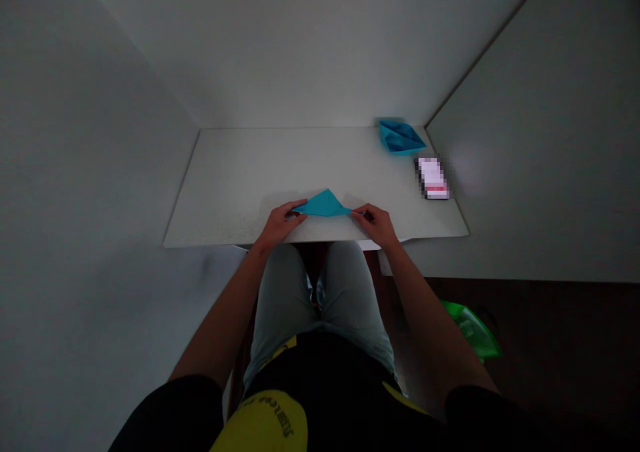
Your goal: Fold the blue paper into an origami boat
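Observation:
A folded piece of blue paper lies low over the white table, close to its front edge, with its peak pointing away from me. My left hand pinches its left corner between thumb and fingers. On the other side, my right hand grips the narrow right tip, its fingers closed together. Both wrists come in over the table's front edge. Part of each corner is hidden behind the fingers.
A blue folded paper boat rests at the table's back right. Just in front of it lies a phone with a lit, blurred screen. Walls enclose the white table on three sides. A green bag is on the floor at right.

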Demonstrator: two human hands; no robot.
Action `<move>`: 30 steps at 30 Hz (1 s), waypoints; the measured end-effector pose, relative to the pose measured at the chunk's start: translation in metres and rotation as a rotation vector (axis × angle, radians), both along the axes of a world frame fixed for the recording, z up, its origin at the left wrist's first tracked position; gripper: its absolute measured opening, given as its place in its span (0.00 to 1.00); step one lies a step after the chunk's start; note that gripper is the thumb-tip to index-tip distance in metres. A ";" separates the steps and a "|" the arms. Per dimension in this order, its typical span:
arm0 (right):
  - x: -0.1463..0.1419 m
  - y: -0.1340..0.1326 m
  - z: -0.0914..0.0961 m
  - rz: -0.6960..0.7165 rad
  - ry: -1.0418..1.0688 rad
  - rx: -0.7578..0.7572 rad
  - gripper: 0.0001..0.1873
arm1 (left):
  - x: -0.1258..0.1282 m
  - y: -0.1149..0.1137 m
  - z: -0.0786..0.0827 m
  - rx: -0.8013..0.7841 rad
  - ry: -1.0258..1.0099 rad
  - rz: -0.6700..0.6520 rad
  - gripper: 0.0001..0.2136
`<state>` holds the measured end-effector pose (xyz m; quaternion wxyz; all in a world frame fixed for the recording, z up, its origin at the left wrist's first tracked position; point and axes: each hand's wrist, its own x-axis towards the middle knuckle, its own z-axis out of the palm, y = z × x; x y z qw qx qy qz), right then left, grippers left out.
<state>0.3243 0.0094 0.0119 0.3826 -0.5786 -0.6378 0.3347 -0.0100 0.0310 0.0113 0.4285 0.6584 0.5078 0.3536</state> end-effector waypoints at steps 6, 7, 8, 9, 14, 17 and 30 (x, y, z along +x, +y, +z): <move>0.001 0.001 -0.004 0.011 -0.015 -0.012 0.27 | 0.003 -0.001 0.000 0.023 0.026 0.033 0.23; 0.001 0.001 -0.004 0.021 -0.023 -0.005 0.27 | 0.005 -0.001 -0.001 0.026 0.023 0.044 0.23; 0.001 0.001 -0.005 0.036 -0.035 0.005 0.26 | 0.006 -0.001 -0.001 0.029 0.021 0.061 0.22; 0.002 0.001 -0.005 0.056 -0.050 0.016 0.26 | 0.009 -0.001 -0.002 0.033 0.021 0.084 0.21; 0.002 0.001 -0.005 0.133 -0.125 0.073 0.24 | 0.021 -0.001 -0.003 0.120 0.073 0.235 0.13; 0.003 0.000 -0.005 0.125 -0.131 0.084 0.24 | 0.025 -0.003 -0.001 0.209 0.154 0.324 0.09; -0.047 0.013 -0.008 -0.090 0.114 0.139 0.43 | 0.032 -0.008 0.004 0.192 0.338 0.126 0.22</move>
